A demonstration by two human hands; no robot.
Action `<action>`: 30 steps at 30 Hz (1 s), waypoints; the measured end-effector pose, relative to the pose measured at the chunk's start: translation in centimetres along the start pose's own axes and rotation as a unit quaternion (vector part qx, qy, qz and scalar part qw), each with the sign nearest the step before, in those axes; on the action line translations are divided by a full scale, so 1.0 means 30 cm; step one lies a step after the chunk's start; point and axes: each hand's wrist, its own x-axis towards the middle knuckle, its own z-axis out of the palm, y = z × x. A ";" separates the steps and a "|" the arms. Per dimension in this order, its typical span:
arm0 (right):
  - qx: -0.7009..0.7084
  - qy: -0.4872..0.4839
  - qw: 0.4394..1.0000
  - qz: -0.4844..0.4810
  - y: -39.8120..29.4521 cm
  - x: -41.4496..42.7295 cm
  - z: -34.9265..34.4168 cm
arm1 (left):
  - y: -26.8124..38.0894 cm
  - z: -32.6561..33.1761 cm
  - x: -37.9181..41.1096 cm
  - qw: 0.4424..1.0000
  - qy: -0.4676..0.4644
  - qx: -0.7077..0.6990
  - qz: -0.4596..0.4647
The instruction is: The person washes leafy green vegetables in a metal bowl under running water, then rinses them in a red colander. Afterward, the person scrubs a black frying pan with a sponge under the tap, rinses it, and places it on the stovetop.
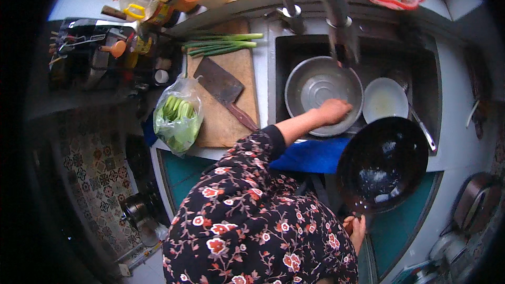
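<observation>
My left hand [335, 111] is inside a round metal basin [292, 90], near its right wall, with the fingers curled; whether anything is in them is hidden. Shallow water seems to cover the basin's bottom. My right hand [356, 229] grips the near end of a black wok [380, 165], apparently by its handle, which is mostly hidden. The wok is tilted, its wet, shiny inside facing up, over the front right edge of the sink [428, 71]. Behind it a white bowl [386, 100] sits in the sink, partly covered by the wok.
Left of the sink, a cleaver [221, 83] and green onions [225, 44] lie on a wooden cutting board [215, 130]. A plastic bag of green vegetables [177, 114] overlaps its left edge. The faucet [335, 12] overhangs the basin. A blue cloth [309, 156] hangs in front.
</observation>
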 end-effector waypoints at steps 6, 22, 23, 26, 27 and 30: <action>-0.029 0.121 0.992 0.007 -0.013 0.060 0.004 | -0.013 0.072 0.280 0.999 0.019 -0.021 0.025; -0.026 0.235 0.972 0.011 -0.086 0.096 0.103 | -0.081 0.085 0.744 0.999 0.000 0.015 -0.035; -0.037 0.241 0.970 -0.003 -0.083 0.097 0.100 | -0.059 0.097 0.749 0.999 0.044 0.018 0.013; -0.073 0.275 0.958 -0.020 -0.022 0.087 0.067 | 0.067 0.130 0.762 0.978 0.023 -0.006 0.209; -0.090 0.281 0.955 -0.020 -0.006 0.087 0.051 | 0.104 0.148 0.763 0.962 -0.007 -0.017 0.273; -0.176 0.300 0.937 -0.043 -0.058 0.087 0.097 | 0.234 0.240 0.834 0.881 -0.082 0.083 0.459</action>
